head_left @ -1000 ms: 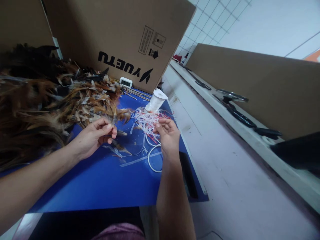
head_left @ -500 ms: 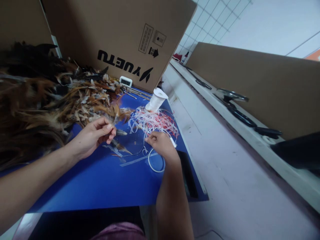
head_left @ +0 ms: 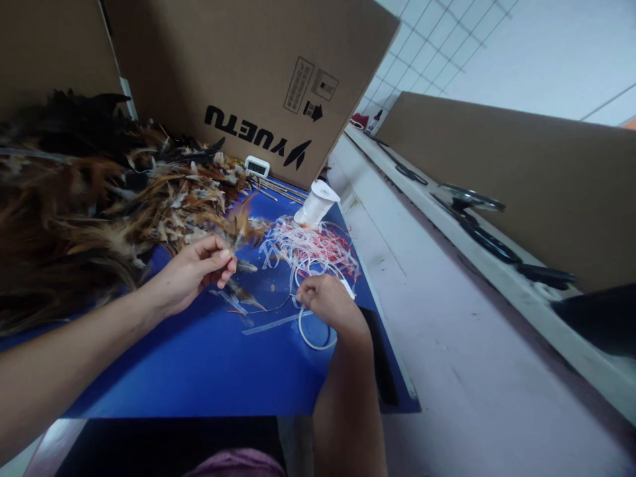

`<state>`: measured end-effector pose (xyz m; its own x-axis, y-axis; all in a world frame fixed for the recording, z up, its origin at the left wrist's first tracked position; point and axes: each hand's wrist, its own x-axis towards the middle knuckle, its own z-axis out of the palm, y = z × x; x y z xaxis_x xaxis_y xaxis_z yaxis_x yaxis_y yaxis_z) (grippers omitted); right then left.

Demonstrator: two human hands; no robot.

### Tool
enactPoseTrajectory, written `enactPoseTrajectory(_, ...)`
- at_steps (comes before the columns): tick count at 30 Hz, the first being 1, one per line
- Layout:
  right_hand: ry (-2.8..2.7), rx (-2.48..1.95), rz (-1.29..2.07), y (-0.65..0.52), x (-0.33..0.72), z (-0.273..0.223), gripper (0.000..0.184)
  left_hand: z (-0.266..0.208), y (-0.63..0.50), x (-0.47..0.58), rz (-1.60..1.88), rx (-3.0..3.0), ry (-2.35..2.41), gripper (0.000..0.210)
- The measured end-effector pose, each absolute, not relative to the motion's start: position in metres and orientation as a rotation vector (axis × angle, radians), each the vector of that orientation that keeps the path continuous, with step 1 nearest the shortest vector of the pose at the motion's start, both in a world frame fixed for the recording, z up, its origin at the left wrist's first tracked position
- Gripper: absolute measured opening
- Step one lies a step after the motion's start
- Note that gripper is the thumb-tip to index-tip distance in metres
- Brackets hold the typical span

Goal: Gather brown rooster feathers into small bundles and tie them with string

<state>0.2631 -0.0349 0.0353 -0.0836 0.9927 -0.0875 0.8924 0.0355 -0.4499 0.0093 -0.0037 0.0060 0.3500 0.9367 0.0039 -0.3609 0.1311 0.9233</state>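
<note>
My left hand (head_left: 205,270) is closed in a pinch, thumb against fingers, on brown feathers (head_left: 242,224) that stick up beyond the fingertips. To the right, my right hand (head_left: 330,303) is also pinched shut, low over the table. What lies between its fingertips is too small to make out; a thin thread on the table runs toward it. A white cable (head_left: 309,339) loops under and around this hand. Between the hands lie a loose dark feather (head_left: 244,295) and a clear strip (head_left: 271,324).
A big heap of brown and black feathers (head_left: 124,212) fills the left of the blue table (head_left: 199,377). Behind my right hand are shredded white and red strips (head_left: 318,248) and a white spool (head_left: 318,202). Thin sticks, a small digital clock (head_left: 257,165) and a cardboard box (head_left: 248,59) stand behind.
The whole view has shifted slightly right and down. My right hand has come a little nearer to me, while my left hand keeps its pinch on the feathers.
</note>
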Motion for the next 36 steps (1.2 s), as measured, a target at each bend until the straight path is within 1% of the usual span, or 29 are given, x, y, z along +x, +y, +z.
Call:
enactPoseTrajectory(6,-1.707,-1.535,0.912,-0.034,0.256,0.038,0.009,0.007,-0.009,0.012,1.025,0.994,0.713,0.022)
enactPoseTrajectory(12,-1.658,-1.34,1.106,-0.04,0.227,0.039,0.013,0.006,-0.013,0.015,0.934,1.001,0.666,0.024)
enactPoseTrajectory(19,-1.644,-1.27,1.063,-0.036,0.213,0.03,0.01,0.003,-0.02,0.019,0.838,1.063,0.591,0.032)
enactPoseTrajectory(24,-1.619,-1.244,1.033,-0.034,0.212,0.024,0.009,0.003,-0.021,0.021,0.859,1.106,0.633,0.032)
enactPoseTrajectory(29,-1.678,-1.214,1.013,-0.038,0.206,0.029,0.008,-0.001,-0.019,0.023,0.887,1.154,0.689,0.032)
enactPoseTrajectory(32,-1.723,-1.235,0.988,-0.039,0.205,0.031,0.005,-0.002,-0.019,0.024,0.911,1.157,0.697,0.034)
enactPoseTrajectory(36,-1.676,-1.277,1.044,-0.039,0.206,0.028,0.009,-0.003,-0.018,0.024,0.934,1.161,0.713,0.033)
